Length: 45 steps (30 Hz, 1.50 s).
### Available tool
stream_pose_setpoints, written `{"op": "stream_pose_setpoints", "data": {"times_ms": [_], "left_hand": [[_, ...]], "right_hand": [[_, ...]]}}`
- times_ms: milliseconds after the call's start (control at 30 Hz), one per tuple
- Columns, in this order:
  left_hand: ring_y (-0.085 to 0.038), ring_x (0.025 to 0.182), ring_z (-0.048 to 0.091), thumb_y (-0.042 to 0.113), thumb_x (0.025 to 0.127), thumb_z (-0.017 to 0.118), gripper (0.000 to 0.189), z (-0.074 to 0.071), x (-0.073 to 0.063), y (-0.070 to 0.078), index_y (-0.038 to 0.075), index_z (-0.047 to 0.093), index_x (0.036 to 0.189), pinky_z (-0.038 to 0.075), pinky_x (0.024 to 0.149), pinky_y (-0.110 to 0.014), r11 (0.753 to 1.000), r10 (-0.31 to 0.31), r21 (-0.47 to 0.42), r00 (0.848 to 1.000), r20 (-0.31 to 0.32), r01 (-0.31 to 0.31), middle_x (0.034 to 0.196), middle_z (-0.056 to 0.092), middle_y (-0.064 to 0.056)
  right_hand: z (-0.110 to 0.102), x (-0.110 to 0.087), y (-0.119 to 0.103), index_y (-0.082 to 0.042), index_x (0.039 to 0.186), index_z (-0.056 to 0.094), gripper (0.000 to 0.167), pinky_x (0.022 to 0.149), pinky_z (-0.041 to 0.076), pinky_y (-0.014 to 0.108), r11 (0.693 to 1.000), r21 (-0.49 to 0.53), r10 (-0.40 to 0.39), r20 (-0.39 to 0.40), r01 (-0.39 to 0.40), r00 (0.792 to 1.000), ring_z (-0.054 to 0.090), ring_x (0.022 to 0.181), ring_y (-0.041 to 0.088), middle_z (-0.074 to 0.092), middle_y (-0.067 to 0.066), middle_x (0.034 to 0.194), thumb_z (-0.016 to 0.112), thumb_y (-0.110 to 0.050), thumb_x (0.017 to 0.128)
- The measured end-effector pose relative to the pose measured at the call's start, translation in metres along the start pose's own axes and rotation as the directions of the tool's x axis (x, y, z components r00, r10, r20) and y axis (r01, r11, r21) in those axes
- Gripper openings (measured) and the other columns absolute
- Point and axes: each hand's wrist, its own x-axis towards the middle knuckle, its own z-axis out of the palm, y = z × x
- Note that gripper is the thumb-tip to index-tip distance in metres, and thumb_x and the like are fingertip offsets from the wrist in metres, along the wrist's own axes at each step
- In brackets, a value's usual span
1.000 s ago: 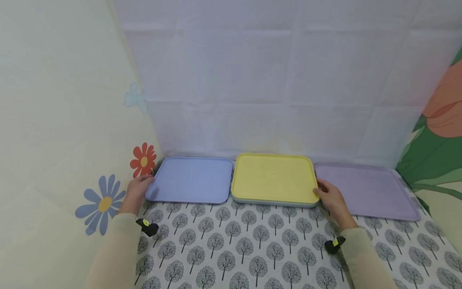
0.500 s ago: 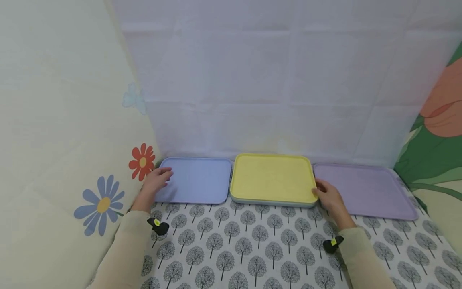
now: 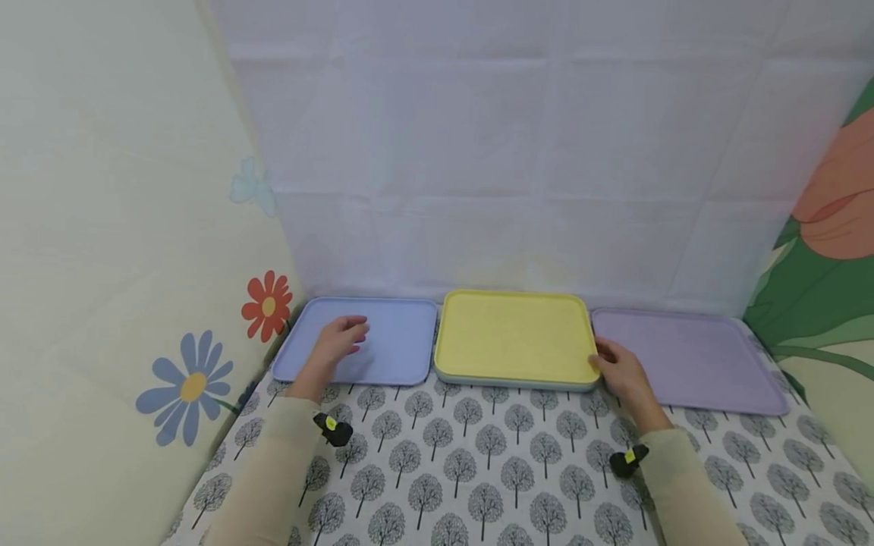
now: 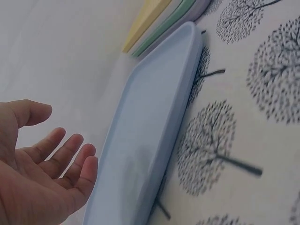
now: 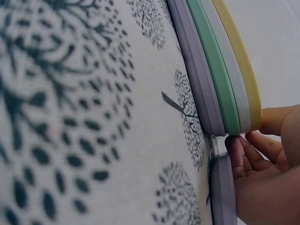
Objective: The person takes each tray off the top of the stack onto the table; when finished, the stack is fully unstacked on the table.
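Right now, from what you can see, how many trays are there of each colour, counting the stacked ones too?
Yellow tray: 1
White tray: 1
Green tray: 1
Blue tray: 1
Purple trays: 2, one beneath the green, one by itself
Total: 6

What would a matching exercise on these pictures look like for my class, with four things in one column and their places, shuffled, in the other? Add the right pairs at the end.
Things
1. Left hand
2. Yellow tray
3. Right hand
4. Green tray

Places
A. At the right-hand edge of the tray stack
B. Directly on top of a purple tray
C. Above the blue tray, holding nothing
D. Uppermost in the stack

Right pairs
1-C
2-D
3-A
4-B
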Motion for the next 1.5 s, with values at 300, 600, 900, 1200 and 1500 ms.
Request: {"op": "stream_pose_setpoints", "data": {"times_ms": [300,600,900,1200,1500], "left_hand": [[-0.039,0.132,0.051,0.023,0.104,0.054,0.051,0.030,0.001,0.007,-0.003,0.045,0.147,0.046,0.109,-0.048,0.999,-0.010,-0.040,1.000,0.024,0.011,0.146,0.050,-0.026],[-0.040,0.128,0.054,0.020,0.102,0.054,0.050,0.056,0.000,0.010,-0.004,0.047,0.145,0.050,0.105,-0.046,0.998,0.012,-0.059,0.999,0.048,-0.010,0.143,0.052,-0.027],[-0.036,0.127,0.056,0.022,0.102,0.056,0.048,0.077,0.000,0.013,0.001,0.049,0.145,0.050,0.105,-0.045,0.998,0.000,-0.059,0.998,0.070,0.004,0.143,0.054,-0.022],[-0.039,0.125,0.057,0.017,0.101,0.058,0.047,0.092,0.002,0.011,-0.002,0.051,0.143,0.052,0.104,-0.045,0.993,0.018,-0.117,0.997,0.078,-0.008,0.141,0.054,-0.024],[-0.037,0.125,0.057,0.017,0.098,0.062,0.047,0.106,0.004,0.012,-0.002,0.052,0.141,0.052,0.103,-0.046,0.991,0.015,-0.135,0.996,0.090,-0.003,0.142,0.055,-0.023]], "right_hand": [[0.001,0.001,0.001,-0.003,0.156,0.035,0.056,0.114,0.039,0.053,1.000,0.010,0.008,-0.001,-0.008,1.000,0.044,0.137,0.041,0.044,0.025,0.152,0.052,-0.020,0.105],[0.000,0.001,-0.001,-0.003,0.156,0.035,0.056,0.115,0.039,0.053,1.000,0.000,0.018,-0.003,-0.018,1.000,0.044,0.138,0.041,0.043,0.025,0.153,0.052,-0.021,0.106],[0.001,0.000,0.000,-0.003,0.156,0.035,0.056,0.114,0.039,0.053,1.000,0.010,0.025,-0.003,-0.025,1.000,0.044,0.137,0.041,0.043,0.025,0.152,0.052,-0.021,0.106],[0.002,0.001,-0.001,-0.003,0.156,0.035,0.056,0.114,0.040,0.052,0.999,0.020,0.028,-0.004,-0.028,1.000,0.045,0.137,0.041,0.043,0.025,0.152,0.052,-0.020,0.106],[0.003,0.001,-0.002,-0.003,0.156,0.036,0.055,0.114,0.039,0.053,0.999,0.032,0.028,-0.009,-0.027,1.000,0.043,0.138,0.041,0.043,0.025,0.153,0.052,-0.018,0.105]]}}
